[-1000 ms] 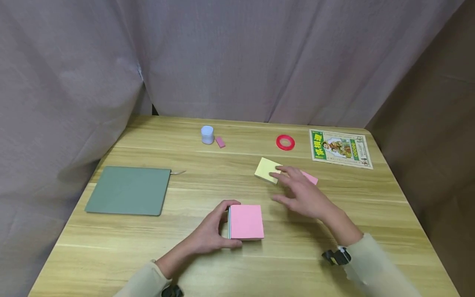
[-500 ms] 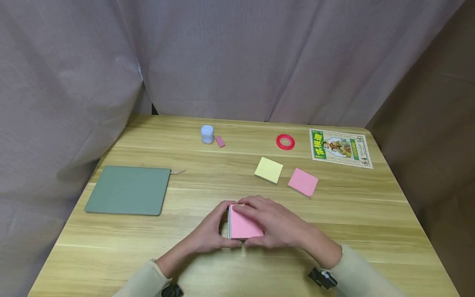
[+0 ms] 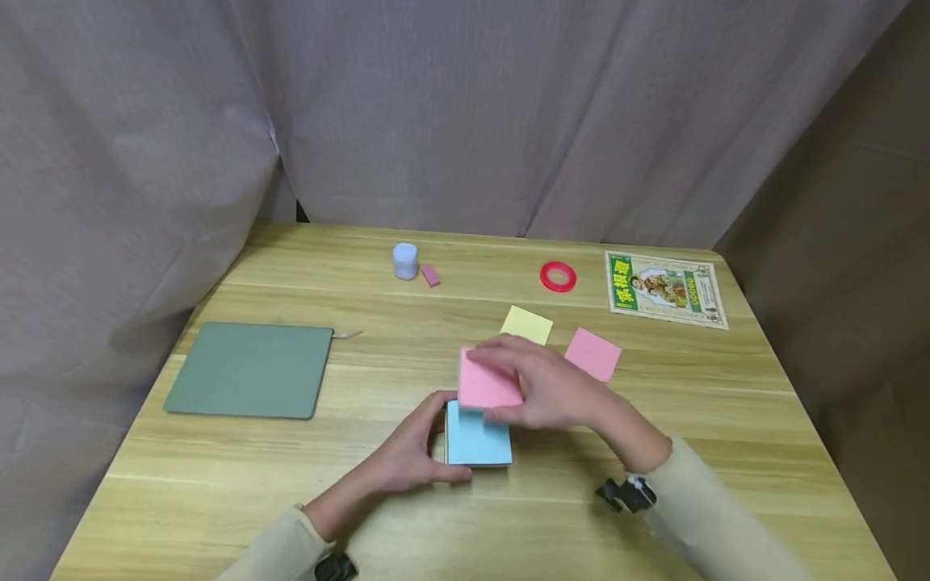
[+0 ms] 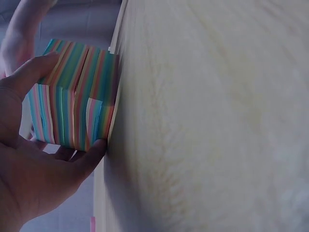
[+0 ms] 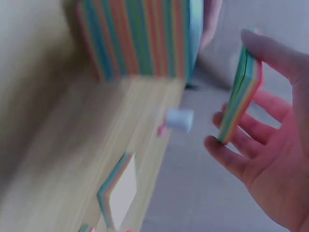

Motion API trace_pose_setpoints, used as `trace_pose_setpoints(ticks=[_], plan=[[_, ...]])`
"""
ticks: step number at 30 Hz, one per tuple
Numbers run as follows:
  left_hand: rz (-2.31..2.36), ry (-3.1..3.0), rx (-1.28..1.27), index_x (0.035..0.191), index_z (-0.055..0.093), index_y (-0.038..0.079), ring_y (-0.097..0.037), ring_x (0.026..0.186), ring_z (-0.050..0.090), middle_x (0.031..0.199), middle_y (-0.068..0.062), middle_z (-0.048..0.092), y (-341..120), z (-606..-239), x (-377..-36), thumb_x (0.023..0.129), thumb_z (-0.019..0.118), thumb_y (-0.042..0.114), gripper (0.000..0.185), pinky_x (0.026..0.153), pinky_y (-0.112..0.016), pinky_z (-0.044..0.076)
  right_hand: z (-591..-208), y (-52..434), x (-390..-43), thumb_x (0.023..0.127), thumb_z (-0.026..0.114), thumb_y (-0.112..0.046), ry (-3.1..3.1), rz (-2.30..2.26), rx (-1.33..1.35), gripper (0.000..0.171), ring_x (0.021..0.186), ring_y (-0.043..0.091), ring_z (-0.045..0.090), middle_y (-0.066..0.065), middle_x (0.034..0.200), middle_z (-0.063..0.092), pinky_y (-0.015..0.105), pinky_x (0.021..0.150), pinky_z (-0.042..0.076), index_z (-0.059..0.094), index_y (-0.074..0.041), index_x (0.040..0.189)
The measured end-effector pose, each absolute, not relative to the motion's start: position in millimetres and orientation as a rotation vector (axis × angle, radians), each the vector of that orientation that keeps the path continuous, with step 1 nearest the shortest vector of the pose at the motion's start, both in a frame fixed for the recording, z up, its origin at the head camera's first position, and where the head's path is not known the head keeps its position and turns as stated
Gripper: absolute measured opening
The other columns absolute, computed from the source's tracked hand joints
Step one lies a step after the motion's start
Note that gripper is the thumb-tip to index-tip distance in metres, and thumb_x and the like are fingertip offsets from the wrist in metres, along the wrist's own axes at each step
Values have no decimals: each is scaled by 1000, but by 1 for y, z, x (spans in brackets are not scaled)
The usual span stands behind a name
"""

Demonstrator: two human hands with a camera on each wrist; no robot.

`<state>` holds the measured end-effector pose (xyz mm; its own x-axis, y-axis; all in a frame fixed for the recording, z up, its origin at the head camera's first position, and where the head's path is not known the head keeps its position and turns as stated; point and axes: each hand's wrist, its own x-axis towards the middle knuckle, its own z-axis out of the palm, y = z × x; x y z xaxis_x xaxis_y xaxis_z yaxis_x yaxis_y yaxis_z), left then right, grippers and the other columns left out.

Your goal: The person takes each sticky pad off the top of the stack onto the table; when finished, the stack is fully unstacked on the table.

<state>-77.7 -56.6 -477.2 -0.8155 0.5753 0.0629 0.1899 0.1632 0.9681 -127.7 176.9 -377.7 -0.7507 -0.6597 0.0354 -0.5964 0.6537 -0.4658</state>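
My left hand (image 3: 410,452) holds a thick stack of sticky notes (image 3: 479,440) by its sides, thumb at the near edge. Light blue shows on top of that stack in the head view; striped coloured layers line its sides (image 4: 72,101) in the left wrist view. My right hand (image 3: 548,383) grips a thinner pink-topped pad of sticky notes (image 3: 485,385), raised just above and beyond the stack. Thumb and fingers pinch the pad's edges (image 5: 244,89) in the right wrist view. Behind the right hand lie a yellow-topped pad (image 3: 526,323), partly covered, and another pink-topped pad (image 3: 592,353).
A green notebook (image 3: 247,371) lies on the left of the wooden table. Toward the back are a small pale blue container (image 3: 404,261), a pink block (image 3: 430,275), a red tape roll (image 3: 558,277) and a printed picture sheet (image 3: 664,290). Curtains surround the table.
My right hand came from the yellow pad to the stack, took hold of its pink top portion and lifted it off, uncovering light blue. The left hand has stayed on the stack.
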Motion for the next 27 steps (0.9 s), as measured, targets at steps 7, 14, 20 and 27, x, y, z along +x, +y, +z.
trace_pose_setpoints(ticks=[7,14,20,27], plan=[[1679,2150,746,140,40,13,-18,110,54,126,3,51,-57,-479,-78,68,91,16,88,97,-38,45,-410,168,-202,75,84,-36,2825,-699,-883,73,118,23,52,6,136,54,44,92,46,55,-16,139],[1675,2147,733,138,42,19,-18,111,53,126,3,51,-56,-478,-79,67,91,14,86,99,-42,44,-447,153,-245,79,81,-34,2809,-565,-824,71,128,25,44,8,139,49,43,108,36,52,-13,141],[1691,2135,716,138,42,12,-22,110,54,125,-1,52,-55,-467,-76,67,89,5,86,99,-47,44,-456,144,-252,82,78,-32,2782,-493,-826,69,130,27,41,11,142,46,43,106,37,50,-12,143],[1695,2139,718,136,43,2,-28,109,54,122,-9,53,-57,-438,-69,68,86,-1,81,98,-52,42,-456,142,-250,86,75,-34,2765,-425,-854,70,134,31,38,16,147,42,47,109,35,47,-12,146]])
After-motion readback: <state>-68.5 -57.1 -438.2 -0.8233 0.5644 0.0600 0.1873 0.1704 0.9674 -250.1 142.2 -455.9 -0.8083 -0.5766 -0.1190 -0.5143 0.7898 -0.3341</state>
